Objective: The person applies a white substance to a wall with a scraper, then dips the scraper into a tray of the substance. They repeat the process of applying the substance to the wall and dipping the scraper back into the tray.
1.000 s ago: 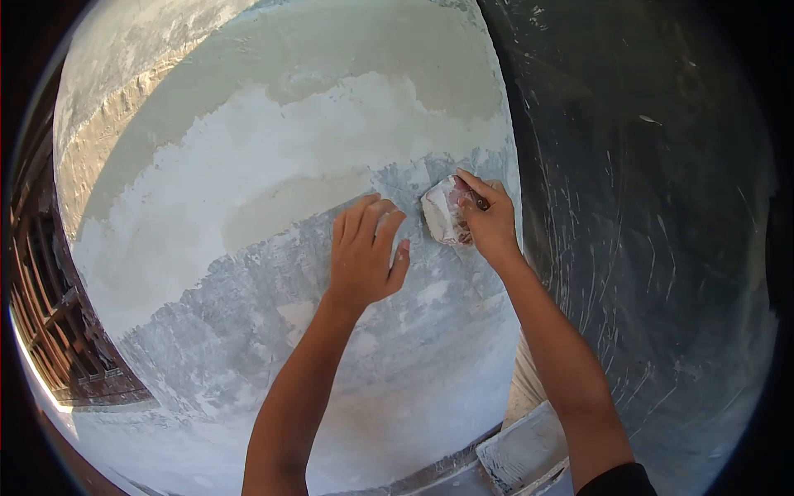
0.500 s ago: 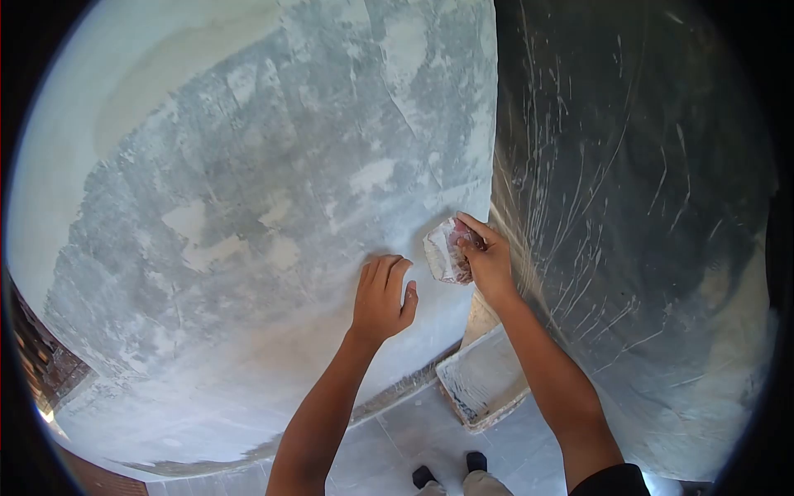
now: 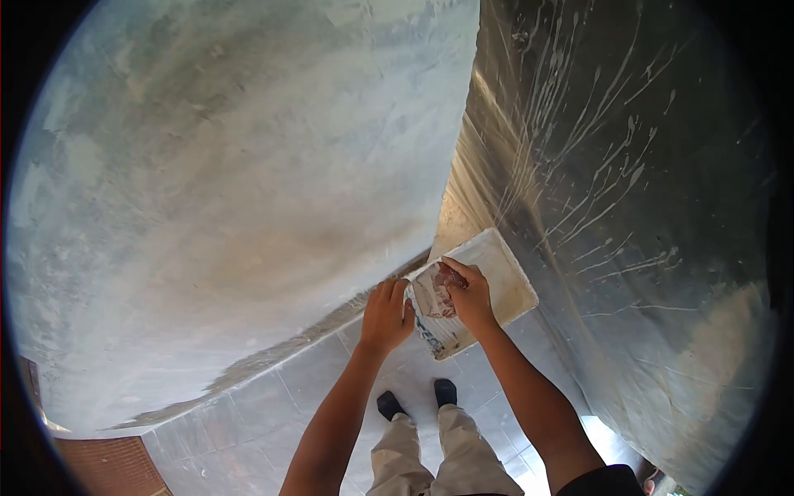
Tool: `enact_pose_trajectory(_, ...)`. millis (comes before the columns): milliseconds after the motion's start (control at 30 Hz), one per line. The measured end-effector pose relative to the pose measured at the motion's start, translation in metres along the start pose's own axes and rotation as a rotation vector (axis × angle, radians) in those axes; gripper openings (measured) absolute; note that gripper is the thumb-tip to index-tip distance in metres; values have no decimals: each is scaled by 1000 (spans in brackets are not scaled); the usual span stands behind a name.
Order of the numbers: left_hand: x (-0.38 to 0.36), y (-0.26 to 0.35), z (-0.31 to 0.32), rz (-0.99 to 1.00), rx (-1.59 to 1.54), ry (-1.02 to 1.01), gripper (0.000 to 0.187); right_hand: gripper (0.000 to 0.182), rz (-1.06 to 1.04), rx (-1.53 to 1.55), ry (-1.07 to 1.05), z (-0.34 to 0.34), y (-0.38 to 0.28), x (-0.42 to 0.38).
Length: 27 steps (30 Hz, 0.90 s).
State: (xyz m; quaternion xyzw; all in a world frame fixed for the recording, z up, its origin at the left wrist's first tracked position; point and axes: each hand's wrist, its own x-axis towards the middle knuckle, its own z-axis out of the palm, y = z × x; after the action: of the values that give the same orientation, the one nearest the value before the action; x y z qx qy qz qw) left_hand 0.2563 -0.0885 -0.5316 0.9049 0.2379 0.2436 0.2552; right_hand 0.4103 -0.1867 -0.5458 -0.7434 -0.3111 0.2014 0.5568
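My right hand (image 3: 468,299) is closed on a flat, hand-sized reddish-brown piece smeared with white (image 3: 435,291); its exact kind I cannot tell. The piece overlaps the inside of a white rectangular paint tray (image 3: 519,289), near its ridged left end. My left hand (image 3: 386,317) is beside the tray's left rim, fingers slightly bent and thumb apart, with nothing held. Behind the hands rises a wall (image 3: 248,190) coated in patchy white and grey.
A dark sheet (image 3: 678,198) with white drips and splashes hangs at the right. Below is a grey tiled floor (image 3: 248,422), where my dark-covered feet (image 3: 445,392) stand. A brown woven surface (image 3: 112,465) lies at the lower left.
The view has tilted down, showing more floor and my legs. My right hand has moved from the wall down to the tray with the reddish piece. My left hand has come away from the wall.
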Motion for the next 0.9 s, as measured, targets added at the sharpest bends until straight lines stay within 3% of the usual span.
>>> enact_pose_trajectory(233, -61, -41, 102, -256, 10, -146, 48, 44, 179, -115, 14, -8, 95, -51)
enact_pose_trajectory(400, -102, -65, 168, -651, -51, -240, 60, 45, 237, -171, 32, -17, 140, -72)
enact_pose_trajectory(533, -116, -79, 209, -813, -141, -255, 67, 46, 281, -200, 45, -20, 159, -78)
enact_pose_trajectory(633, -118, -84, 227, -984, -299, -212, 74, 47, 246, -288, 13, -21, 171, -77)
enact_pose_trajectory(700, -114, -83, 235, -1204, -545, -174, 75, 48, 225, -304, 6, -19, 180, -75)
enact_pose_trajectory(733, -112, -83, 237, -1213, -542, -181, 75, 48, 189, -320, 4, -18, 185, -73)
enact_pose_trajectory(800, -105, -80, 234, -1246, -888, -226, 73, 50, 154, -361, 18, -16, 187, -66)
enact_pose_trajectory(900, -97, -68, 234, -1393, -924, -130, 68, 52, 69, -438, 71, -7, 194, -54)
